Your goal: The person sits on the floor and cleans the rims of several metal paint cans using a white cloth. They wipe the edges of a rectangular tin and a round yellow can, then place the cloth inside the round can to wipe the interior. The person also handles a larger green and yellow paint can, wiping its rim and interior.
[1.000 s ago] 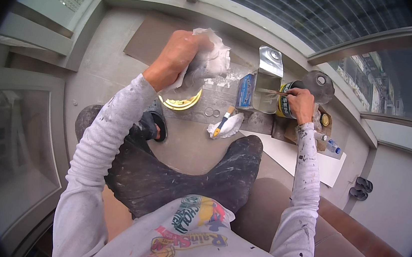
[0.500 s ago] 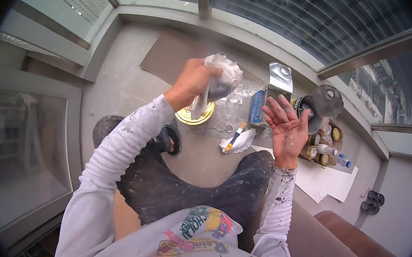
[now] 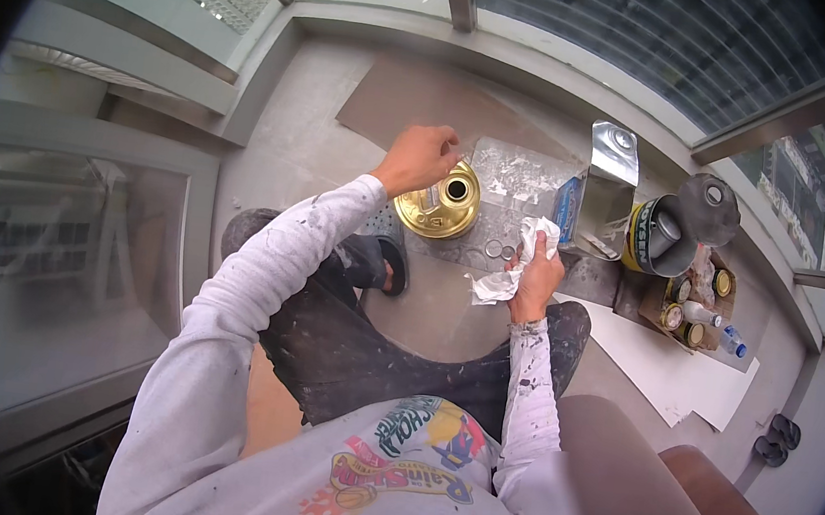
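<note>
My left hand (image 3: 419, 161) is above the far left rim of a round gold metal can (image 3: 435, 206), its fingers loosely bent and slightly apart. No held thing shows in it. The can has a dark round opening in its top. In my right hand (image 3: 537, 283) is a crumpled white rag (image 3: 540, 235), gripped between fingers and thumb; a loose white end hangs toward the can. Two thin rings (image 3: 501, 251) lie on the floor between can and right hand. The paintbrush seen earlier is out of sight.
Beyond the rag stand a blue box (image 3: 565, 208), an open silver tin (image 3: 612, 193) and a yellow-black paint can (image 3: 651, 237) with a dark container in it. A carton (image 3: 666, 314) holds jars and bottles. White board (image 3: 658, 359), brown cardboard (image 3: 404, 96) and slippers (image 3: 773, 441) lie around.
The white rag is gone from my left hand, which now hovers at the gold can. My right hand was open and bare; it has come lower and left and now grips a white rag.
</note>
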Tool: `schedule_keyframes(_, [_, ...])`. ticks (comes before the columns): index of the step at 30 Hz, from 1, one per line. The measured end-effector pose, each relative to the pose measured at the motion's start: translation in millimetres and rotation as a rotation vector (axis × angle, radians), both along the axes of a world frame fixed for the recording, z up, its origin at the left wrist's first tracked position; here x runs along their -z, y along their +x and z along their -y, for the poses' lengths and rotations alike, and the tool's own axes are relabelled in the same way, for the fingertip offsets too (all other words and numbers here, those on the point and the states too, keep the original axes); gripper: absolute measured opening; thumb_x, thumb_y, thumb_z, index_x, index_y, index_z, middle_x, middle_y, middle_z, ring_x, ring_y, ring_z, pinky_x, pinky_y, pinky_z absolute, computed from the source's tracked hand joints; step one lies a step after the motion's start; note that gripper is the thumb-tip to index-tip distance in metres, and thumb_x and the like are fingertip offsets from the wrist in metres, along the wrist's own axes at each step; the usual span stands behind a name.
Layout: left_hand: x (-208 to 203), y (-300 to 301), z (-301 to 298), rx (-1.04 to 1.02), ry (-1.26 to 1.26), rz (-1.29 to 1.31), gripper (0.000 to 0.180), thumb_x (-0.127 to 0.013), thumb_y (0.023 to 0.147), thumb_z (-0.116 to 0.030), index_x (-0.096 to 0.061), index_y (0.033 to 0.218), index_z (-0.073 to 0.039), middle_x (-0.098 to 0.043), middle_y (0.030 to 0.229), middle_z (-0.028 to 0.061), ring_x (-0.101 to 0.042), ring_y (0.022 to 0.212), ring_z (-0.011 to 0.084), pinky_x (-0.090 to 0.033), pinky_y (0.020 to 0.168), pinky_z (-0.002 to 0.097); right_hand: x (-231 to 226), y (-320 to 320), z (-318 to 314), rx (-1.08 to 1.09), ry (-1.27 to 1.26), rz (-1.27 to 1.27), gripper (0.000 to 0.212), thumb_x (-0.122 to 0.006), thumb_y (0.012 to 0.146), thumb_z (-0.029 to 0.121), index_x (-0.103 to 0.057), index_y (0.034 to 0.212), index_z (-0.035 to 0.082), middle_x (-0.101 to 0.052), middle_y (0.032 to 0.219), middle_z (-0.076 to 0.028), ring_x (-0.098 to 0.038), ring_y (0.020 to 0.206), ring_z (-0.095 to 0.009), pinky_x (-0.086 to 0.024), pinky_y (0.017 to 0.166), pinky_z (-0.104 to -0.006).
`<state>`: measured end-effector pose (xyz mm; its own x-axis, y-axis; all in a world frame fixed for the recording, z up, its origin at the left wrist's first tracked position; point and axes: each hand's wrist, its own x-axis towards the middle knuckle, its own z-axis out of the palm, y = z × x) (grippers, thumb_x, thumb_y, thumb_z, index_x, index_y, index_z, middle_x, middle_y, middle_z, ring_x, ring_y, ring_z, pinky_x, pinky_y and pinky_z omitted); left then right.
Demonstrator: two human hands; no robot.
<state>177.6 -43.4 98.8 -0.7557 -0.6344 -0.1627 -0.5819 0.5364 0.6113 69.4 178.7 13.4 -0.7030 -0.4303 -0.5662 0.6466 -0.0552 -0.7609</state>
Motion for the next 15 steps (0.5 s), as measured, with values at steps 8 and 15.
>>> schedule_keyframes(8, [47.5,57.2,-21.2,0.803,-0.323,0.445,0.05,-0.064,0.074,-0.011,-0.057,0.122,0.0,-0.058,0.116,0.0144,-0.054,0.12,0.0312,-0.043,0.1,0.0437,43.3,-16.3,-12.9,0.029,-0.126,0.337,0.056,-0.05,0.098,0.052,-0.059,0.117,0.0,-0.065,0.107,-0.011,-0.065,0.092,-0.022,-0.054,0.08,-0.0374])
schedule_keyframes(15, [91.6,81.1,3.4,0.993,-0.78,0.273,0.043,-0.065,0.079,-0.016,-0.049,0.118,-0.006,-0.05,0.123,0.0092,-0.046,0.129,0.025,-0.035,0.11,0.0466,37.8,-23.1,29.7,-0.208,-0.018,-0.062,0.054,-0.044,0.103,0.043,-0.054,0.127,-0.004,-0.061,0.126,-0.016,-0.061,0.111,-0.028,-0.046,0.095,-0.034])
